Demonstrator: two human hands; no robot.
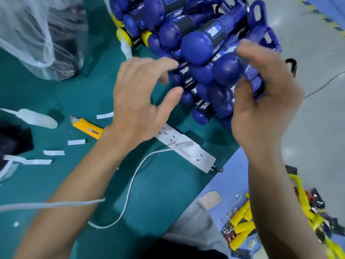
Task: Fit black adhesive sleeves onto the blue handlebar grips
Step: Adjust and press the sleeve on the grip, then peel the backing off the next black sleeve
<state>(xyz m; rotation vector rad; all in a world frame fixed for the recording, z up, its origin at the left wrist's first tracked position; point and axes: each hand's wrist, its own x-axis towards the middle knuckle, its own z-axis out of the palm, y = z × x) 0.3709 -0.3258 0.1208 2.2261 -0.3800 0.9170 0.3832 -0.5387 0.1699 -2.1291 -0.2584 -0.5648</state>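
Far left, on the green table [78, 94], a clear plastic bag [37, 34] with dark contents stood at the back. Before it lay several white paper strips [54, 152] and a yellow utility knife [87, 129], well apart from the work. A white cable [130, 182] ran across the table and under my left forearm.

My left hand [138, 101] was held over the table with fingers spread and loosely bent. The index fingertip and thumb reached the left edge of the pile; I saw nothing gripped in it. Beneath that hand lay a white power strip [186, 146], set at an angle with a plug seated in it.

The pile of blue grips [196, 49] occupied the centre, at the table's far right edge, ball ends facing me. The black sleeves [188, 25] were seen fitted round the shafts, printed labels showing.

My right hand [265, 101] was at the pile's right side, fingers curled over the top and thumb underneath, clasping one blue grip [226, 70]. Motion blur hid the exact contact.

Lower right, off the table, yellow grips [240, 227] lay on a pale blue surface.
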